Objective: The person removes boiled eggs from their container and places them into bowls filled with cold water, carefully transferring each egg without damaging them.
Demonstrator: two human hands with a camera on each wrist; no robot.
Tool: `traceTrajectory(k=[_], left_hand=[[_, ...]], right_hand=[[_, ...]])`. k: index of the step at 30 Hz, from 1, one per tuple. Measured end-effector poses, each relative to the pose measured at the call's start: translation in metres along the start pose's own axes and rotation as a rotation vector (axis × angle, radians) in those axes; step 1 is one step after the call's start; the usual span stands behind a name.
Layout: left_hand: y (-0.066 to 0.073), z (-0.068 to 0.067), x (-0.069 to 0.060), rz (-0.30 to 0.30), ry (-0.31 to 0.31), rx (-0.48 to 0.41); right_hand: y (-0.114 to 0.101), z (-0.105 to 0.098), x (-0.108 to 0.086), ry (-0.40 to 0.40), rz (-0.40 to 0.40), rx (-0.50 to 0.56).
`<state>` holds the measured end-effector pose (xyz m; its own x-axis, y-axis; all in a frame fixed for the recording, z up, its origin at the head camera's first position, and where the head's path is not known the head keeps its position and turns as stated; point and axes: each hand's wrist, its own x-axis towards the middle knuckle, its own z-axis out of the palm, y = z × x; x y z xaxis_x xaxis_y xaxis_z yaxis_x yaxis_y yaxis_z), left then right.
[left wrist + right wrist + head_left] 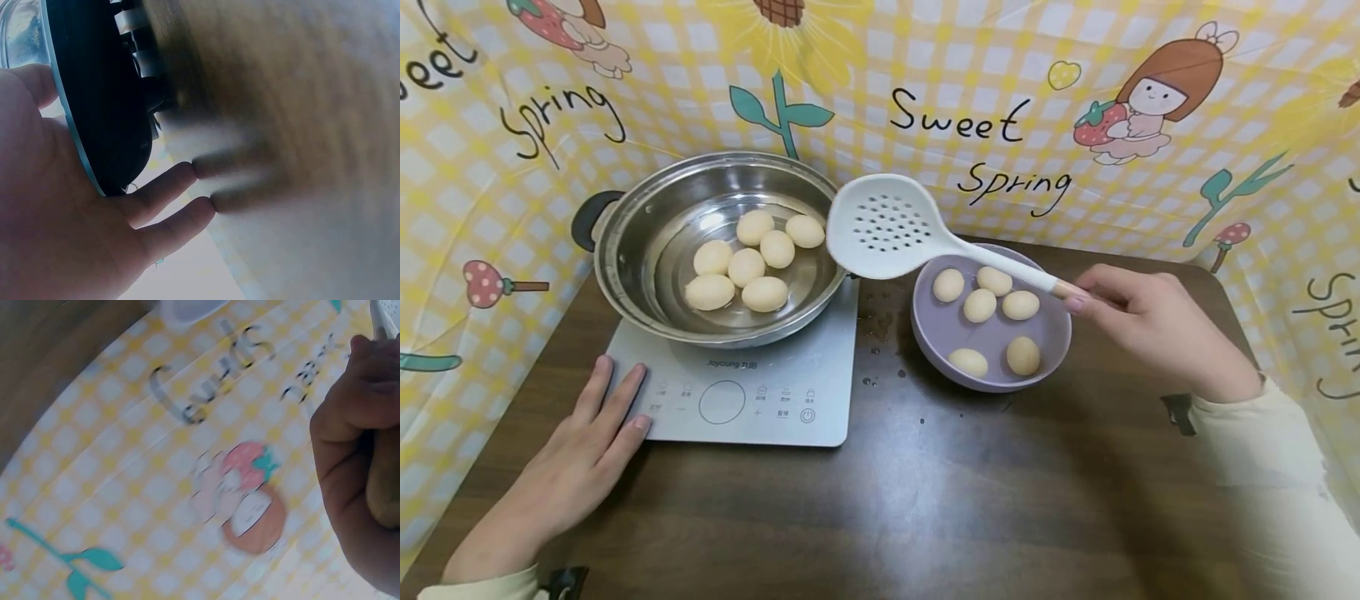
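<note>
- While the right hand [1157,321] held the wooden end of a white slotted spoon [943,240], its grip was clamped on that handle, with the thumb laid along it.
- The spoon slanted up to the left, its round, holed head carrying nothing and overlapping the right rim of the pot [643,233]; from the head view I could not tell how high above that rim it hung.
- The spoon's handle crossed over the far right part of a purple bowl [992,335].
- Seven pale eggs [746,268] lay close together in the pot, most of them towards the right of its shiny floor.
- Six more eggs [980,306] sat in the bowl, four grouped at the far side and two well apart from them at the near side.
- The pot stood on a flat white cooker [790,367], its black handle [598,221] pointing left; a round dial mark and small symbols showed on the cooker's front part.
- The left hand [572,450] touched the cooker's near left corner, its grip loose and its fingers straight and spread apart.
- Drops of water [871,382] dotted the brown table [970,500] between cooker and bowl.
- Behind everything hung a yellow checked cloth [985,50] printed with "Sweet Spring", flowers and a strawberry.
</note>
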<state>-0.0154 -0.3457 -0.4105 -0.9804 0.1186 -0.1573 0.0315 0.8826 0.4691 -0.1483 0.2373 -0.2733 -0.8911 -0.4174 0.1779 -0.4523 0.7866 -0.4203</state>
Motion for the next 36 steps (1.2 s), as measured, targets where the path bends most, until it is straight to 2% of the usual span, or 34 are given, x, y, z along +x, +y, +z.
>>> traceTrajectory(k=[8,12,18,23,36], left_hand=[[-0.002,0.002,0.0,0.01,0.012,-0.009],[-0.002,0.002,0.0,0.009,0.013,-0.007],[-0.002,0.002,-0.001,0.008,0.012,-0.01],[-0.001,0.002,-0.001,0.006,0.008,-0.007],[-0.001,0.002,-0.002,0.001,0.008,-0.018]], right_hand=[[-0.032,0.027,0.037,0.083,-0.249,-0.049],[-0.043,0.042,0.05,0.126,-0.341,-0.086],[-0.054,0.06,0.063,0.243,-0.464,-0.18],[-0.061,0.068,0.07,0.272,-0.489,-0.238],[-0.069,0.072,0.075,0.217,-0.521,-0.304]])
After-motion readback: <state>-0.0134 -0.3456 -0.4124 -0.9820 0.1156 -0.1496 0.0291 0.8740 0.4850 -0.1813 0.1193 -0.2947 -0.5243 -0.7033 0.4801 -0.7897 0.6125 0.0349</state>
